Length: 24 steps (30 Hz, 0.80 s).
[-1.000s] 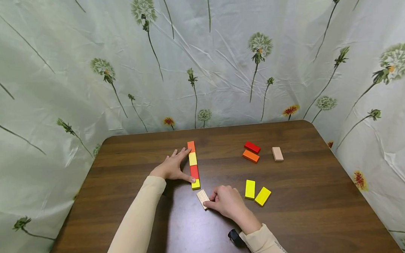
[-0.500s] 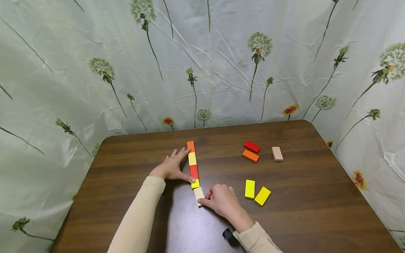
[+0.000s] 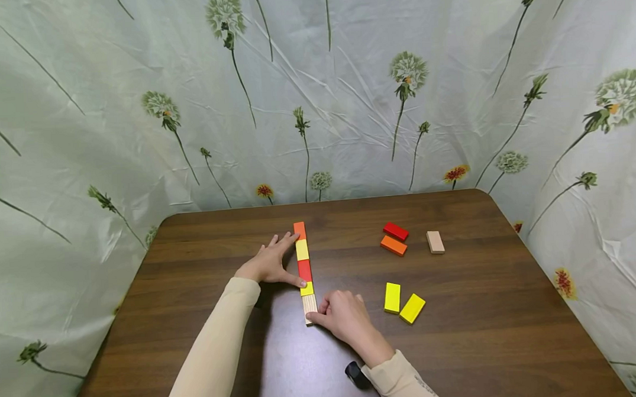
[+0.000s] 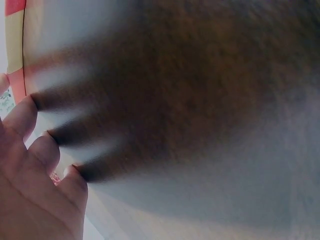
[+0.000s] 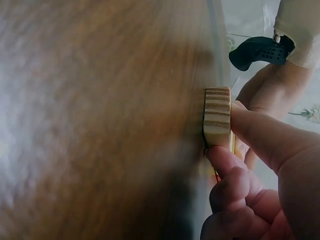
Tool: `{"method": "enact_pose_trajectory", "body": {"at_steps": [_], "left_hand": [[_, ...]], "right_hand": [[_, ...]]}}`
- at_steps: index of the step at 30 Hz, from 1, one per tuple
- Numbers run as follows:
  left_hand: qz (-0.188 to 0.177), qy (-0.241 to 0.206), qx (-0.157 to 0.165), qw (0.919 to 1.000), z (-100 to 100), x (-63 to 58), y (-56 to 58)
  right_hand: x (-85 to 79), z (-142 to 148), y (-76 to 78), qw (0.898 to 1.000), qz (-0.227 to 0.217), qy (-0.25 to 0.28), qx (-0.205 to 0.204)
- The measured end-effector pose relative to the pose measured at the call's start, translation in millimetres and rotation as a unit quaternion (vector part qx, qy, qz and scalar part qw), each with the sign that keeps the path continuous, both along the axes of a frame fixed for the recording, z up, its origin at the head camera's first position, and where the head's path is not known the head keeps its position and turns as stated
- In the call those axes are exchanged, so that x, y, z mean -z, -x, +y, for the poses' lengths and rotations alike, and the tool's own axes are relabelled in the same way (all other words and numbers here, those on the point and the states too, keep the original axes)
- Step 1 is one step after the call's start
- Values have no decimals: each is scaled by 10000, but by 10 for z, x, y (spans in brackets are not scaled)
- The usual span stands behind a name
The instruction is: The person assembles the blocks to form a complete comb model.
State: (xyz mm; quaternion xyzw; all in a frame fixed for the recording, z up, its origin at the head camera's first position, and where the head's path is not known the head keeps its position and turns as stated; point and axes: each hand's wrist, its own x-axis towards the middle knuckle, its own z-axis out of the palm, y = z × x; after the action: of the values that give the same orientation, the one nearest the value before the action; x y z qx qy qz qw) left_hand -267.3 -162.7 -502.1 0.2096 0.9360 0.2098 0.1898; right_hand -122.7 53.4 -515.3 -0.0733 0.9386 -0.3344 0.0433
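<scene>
A row of blocks lies end to end from the table's far side toward me: an orange block (image 3: pixel 299 227), a yellow block (image 3: pixel 302 250), a red block (image 3: pixel 304 271) and another yellow block (image 3: pixel 308 289). My left hand (image 3: pixel 269 263) is spread along the row, index finger at the orange block, thumb by the nearer yellow one. At the near end a striped wooden block (image 3: pixel 309 304) lines up with the row. My right hand (image 3: pixel 347 317) holds this block, thumb on top and curled index finger at its side; its striped end (image 5: pixel 217 112) shows in the right wrist view.
Right of the row, on the brown table (image 3: pixel 482 286), lie a red block (image 3: pixel 396 231), an orange block (image 3: pixel 393 245) and a pale wood block (image 3: pixel 435 242). Two yellow blocks (image 3: pixel 392 297) lie nearer. A flowered curtain (image 3: pixel 356 102) hangs behind.
My right hand has slid the striped wooden block left and turned it straight, up against the near end of the row. The left hand has stayed in place.
</scene>
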Motion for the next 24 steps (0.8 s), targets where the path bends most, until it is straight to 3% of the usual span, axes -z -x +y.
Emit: {"method": "enact_pose_trajectory", "body": {"at_steps": [10, 24], "left_hand": [[60, -23, 44, 10000, 8, -31, 16], [-112, -15, -32, 9999, -3, -10, 2]], "right_hand": [[17, -60, 28, 9997, 68, 42, 218], [11, -43, -13, 9997, 143, 20, 199]]}}
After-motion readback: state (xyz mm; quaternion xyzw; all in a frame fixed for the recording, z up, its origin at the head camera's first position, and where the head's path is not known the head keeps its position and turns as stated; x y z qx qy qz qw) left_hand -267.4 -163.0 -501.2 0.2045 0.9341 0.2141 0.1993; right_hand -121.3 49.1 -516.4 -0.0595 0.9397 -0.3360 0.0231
